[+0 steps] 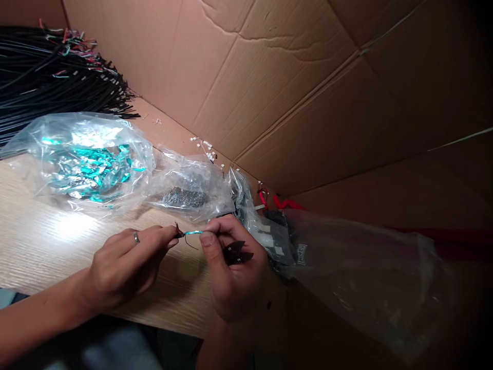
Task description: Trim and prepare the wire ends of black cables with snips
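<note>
My left hand (125, 259), with a ring on one finger, pinches a dark cable end (179, 235) above the wooden table. A thin loose wire (191, 245) sticks out of that end. Between the two hands runs a short teal foil strip (193, 233), which comes out of the cable. Its far end is pinched between thumb and forefinger of my right hand (229, 277). Small dark-bladed cutters (239, 253) are also tucked in the right palm, with the tips pointing out; their handles are hidden by the hand.
A clear bag of teal foil scraps (102, 169) lies at left, below a bundle of black cables (57, 82). Bags with metallic bits (185, 197) and dark parts (273, 239) stand behind my hands. White connectors (208, 149) lie along the cardboard wall (269, 92).
</note>
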Motion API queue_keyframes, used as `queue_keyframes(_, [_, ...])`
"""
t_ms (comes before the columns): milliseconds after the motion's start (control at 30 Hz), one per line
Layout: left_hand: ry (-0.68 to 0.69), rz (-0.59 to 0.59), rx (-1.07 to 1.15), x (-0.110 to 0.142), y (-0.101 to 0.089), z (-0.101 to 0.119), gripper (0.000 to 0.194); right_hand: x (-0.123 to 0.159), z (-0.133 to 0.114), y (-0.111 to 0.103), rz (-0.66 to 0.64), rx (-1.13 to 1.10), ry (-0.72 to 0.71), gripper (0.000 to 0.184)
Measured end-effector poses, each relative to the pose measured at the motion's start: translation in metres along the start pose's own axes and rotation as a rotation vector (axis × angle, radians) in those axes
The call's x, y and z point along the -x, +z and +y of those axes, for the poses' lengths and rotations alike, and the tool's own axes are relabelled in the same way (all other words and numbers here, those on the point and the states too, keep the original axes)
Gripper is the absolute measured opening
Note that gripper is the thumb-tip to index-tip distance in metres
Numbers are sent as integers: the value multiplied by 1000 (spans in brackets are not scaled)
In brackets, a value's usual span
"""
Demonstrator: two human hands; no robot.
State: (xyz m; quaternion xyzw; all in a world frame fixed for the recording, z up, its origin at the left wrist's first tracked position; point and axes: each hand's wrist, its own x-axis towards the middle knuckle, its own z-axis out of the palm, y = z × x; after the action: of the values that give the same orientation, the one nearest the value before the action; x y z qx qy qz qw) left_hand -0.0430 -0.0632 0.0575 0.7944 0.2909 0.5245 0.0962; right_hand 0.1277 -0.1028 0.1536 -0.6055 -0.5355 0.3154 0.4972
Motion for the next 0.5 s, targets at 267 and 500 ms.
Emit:
queue_keyframes(267, [-721,-449,859,-30,-24,14,32,-6,-9,-10,-63,138,-160,12])
queue_keyframes(500, [-1330,-659,1873,-25,-23,7,32,-7,-11,-13,-90,148,-306,13])
